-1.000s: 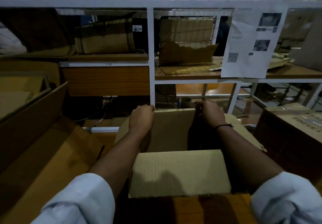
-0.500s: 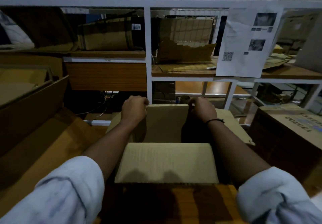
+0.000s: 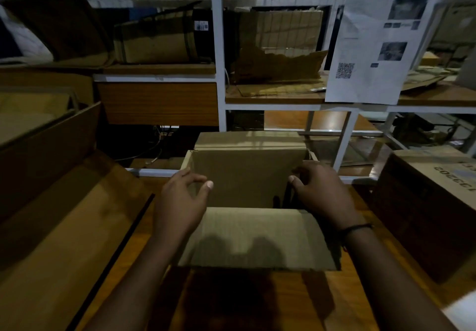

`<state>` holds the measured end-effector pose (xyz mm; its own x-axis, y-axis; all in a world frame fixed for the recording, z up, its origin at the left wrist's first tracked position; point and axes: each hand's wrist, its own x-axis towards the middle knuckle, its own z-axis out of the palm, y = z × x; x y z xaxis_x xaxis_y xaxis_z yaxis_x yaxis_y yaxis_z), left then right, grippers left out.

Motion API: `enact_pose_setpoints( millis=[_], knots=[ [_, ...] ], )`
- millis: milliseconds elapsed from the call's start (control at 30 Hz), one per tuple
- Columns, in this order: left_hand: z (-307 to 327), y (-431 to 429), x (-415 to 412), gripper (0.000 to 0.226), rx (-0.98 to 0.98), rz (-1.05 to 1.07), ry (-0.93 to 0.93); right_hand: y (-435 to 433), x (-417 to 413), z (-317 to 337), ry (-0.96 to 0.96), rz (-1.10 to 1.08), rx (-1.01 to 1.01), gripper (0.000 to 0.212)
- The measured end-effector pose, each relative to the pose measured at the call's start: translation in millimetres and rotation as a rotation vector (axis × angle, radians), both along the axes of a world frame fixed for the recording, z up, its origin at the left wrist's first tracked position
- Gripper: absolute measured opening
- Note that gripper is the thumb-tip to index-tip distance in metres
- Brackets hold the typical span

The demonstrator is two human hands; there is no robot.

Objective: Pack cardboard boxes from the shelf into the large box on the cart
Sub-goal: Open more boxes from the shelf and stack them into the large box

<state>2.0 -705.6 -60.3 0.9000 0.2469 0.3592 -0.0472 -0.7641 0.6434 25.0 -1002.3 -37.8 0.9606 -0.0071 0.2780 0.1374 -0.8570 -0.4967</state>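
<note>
Hovering over an open box [image 3: 247, 178] on a wooden counter [image 3: 239, 302], a person's two hands frame its mouth in a dim storeroom; the left hand [image 3: 181, 202] hangs just above the box's left wall, its fingers [image 3: 184, 176] loosely curled, thumb and forefinger apart, holding nothing; the right hand [image 3: 319, 196] sits at the right wall, bent toward the rim, though whether it grips the cardboard or only touches it cannot be told in the low light.

Both long flaps are spread: the near flap [image 3: 257, 238] lies folded out toward the person; the far flap [image 3: 247, 140] leans back toward the shelf [image 3: 219, 47]. Inside, only bare wall and shadow show.

Behind, the white-framed shelf carries a taped box [image 3: 157, 42] in its left bay and a torn box [image 3: 278, 55] in its right; a printed sheet [image 3: 373, 47] with a square code hangs from the frame; a closed box [image 3: 425, 202] stands to the right, and big cardboard panels [image 3: 51, 215] lie to the left.

By the look of it, the step in hand is readying the open box to receive goods; packing seems barely begun. The next move would call for both hands to leave the rim, reach up to the shelf, and draw a box out clear of the upright post before lowering it between the spread flaps.
</note>
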Motion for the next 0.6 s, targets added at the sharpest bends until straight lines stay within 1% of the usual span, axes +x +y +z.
enact_pose_setpoints(
  millis=[67, 133, 233, 333, 400, 500, 600],
  knots=[
    [-1, -3, 7, 0.02, -0.053, 0.029, -0.058, 3, 5, 0, -0.021, -0.023, -0.002, 0.021],
    [1, -7, 14, 0.027, -0.071, 0.066, -0.098, 8, 9, 1, -0.04, -0.046, -0.043, 0.016],
    [3, -11, 31, 0.031, -0.127, 0.087, -0.139, 15, 19, 6, -0.079, -0.067, -0.095, 0.021],
    [2, -16, 48, 0.035, -0.127, 0.101, -0.156, 14, 34, 11, -0.123, -0.069, -0.071, 0.025],
    [-2, -17, 55, 0.036, -0.115, 0.094, -0.166, 13, 39, 12, -0.207, -0.075, -0.064, 0.028],
    [-9, -12, 59, 0.034, -0.126, 0.036, -0.207, 15, 34, 6, -0.397, -0.057, -0.038, 0.031],
    [-15, -4, 43, 0.03, -0.173, -0.025, -0.296, 16, 9, -11, -0.51, -0.028, 0.026, 0.023]
  ],
)
